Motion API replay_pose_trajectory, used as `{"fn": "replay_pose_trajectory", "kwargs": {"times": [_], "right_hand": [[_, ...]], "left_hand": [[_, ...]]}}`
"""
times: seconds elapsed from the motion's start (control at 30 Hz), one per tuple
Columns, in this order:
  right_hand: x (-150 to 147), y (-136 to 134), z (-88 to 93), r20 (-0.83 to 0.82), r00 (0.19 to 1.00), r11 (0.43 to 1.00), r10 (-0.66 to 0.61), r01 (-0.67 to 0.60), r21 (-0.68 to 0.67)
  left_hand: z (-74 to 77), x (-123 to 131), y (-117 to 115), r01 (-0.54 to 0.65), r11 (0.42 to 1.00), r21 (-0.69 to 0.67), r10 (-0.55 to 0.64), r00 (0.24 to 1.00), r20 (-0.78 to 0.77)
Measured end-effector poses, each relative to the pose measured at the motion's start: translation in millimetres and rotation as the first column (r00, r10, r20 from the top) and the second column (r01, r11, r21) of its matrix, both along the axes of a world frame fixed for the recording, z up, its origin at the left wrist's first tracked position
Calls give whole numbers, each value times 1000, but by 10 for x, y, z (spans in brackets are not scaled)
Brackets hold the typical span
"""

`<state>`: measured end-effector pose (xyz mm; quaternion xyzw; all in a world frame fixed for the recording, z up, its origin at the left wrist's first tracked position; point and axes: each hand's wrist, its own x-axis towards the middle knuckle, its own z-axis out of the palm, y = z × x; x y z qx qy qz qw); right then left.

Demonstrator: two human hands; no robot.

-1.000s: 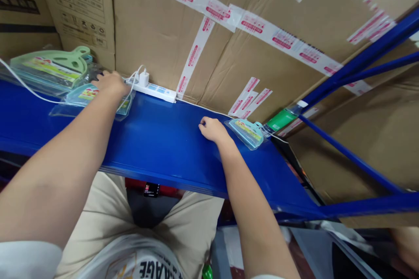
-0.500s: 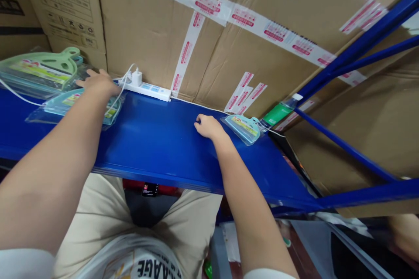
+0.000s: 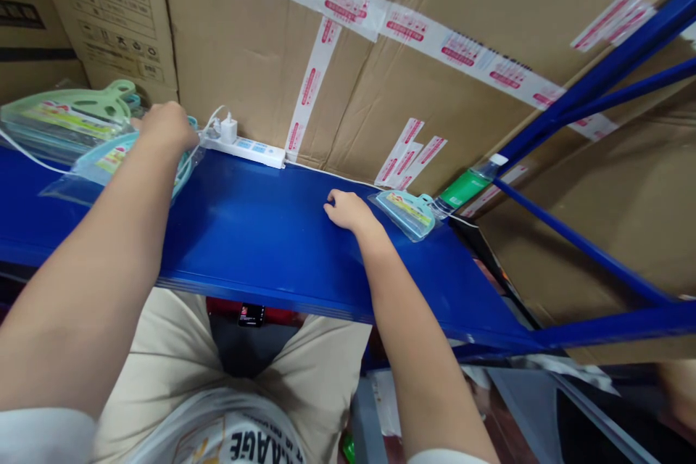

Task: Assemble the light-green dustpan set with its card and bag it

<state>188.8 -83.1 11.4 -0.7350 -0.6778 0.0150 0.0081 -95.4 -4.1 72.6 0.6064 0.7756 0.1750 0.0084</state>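
Observation:
My left hand [image 3: 166,129] is closed on the upper edge of a blue plastic-wrapped dustpan [image 3: 98,159] at the left of the blue shelf [image 3: 244,232]; my forearm hides part of it. Just behind and left lies a green wrapped dustpan [image 3: 70,112]. My right hand [image 3: 348,209] rests on the shelf with curled fingers, and nothing shows in them. To its right, not touching it, lies a smaller blue wrapped dustpan [image 3: 407,212].
A white power strip [image 3: 247,151] with a plug and cables runs along the cardboard wall [image 3: 244,51]. A green-labelled bottle [image 3: 467,187] leans at the right beside the blue rack frame [image 3: 587,210]. A phone [image 3: 251,315] lies below the shelf edge.
My left hand has gone from spread fingers to a closed grip on the blue dustpan, whose near part is now raised and tilted. My right hand stays in place.

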Motion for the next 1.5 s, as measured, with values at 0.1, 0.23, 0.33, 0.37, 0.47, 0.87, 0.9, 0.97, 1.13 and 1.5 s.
{"fn": "replay_pose_trajectory", "kwargs": {"times": [0.1, 0.23, 0.33, 0.37, 0.47, 0.87, 0.9, 0.97, 1.13, 1.5], "right_hand": [[-2, -8, 13, -6, 1000, 1000, 5, -5, -12], [11, 1, 1, -15, 1000, 1000, 11, -11, -16], [28, 22, -26, -19, 1000, 1000, 17, -17, -2], [31, 27, -32, -21, 1000, 1000, 17, -17, -2], [26, 33, -31, -30, 999, 1000, 12, -12, -16], [71, 130, 26, -434, 895, 992, -103, 126, 24], [111, 146, 32, -525, 839, 984, -142, 177, 17], [208, 164, 31, -649, 736, 959, -194, 280, 31], [428, 153, 25, -525, 797, 938, -298, 346, -8], [-515, -1088, -97, -535, 614, 806, 580, -529, 266]], "left_hand": [[55, 89, -20, 16, 998, -58, -20, 997, -70], [219, 189, -16, 178, 982, -63, -187, 963, -193], [379, 226, 75, 284, 958, -46, -284, 903, -322], [430, 255, 106, 328, 943, -53, -323, 869, -374], [519, 465, 123, 437, 895, -90, -422, 764, -488], [60, 1706, -362, 855, 514, -74, -691, 361, -626], [41, 1750, -382, 865, 491, -102, -707, 327, -627], [-10, 1815, -426, 880, 452, -147, -745, 282, -605], [-273, 1876, -531, 882, 407, -238, -866, 289, -409], [-453, 1568, -484, 915, 365, -170, -931, 355, -85]]}}
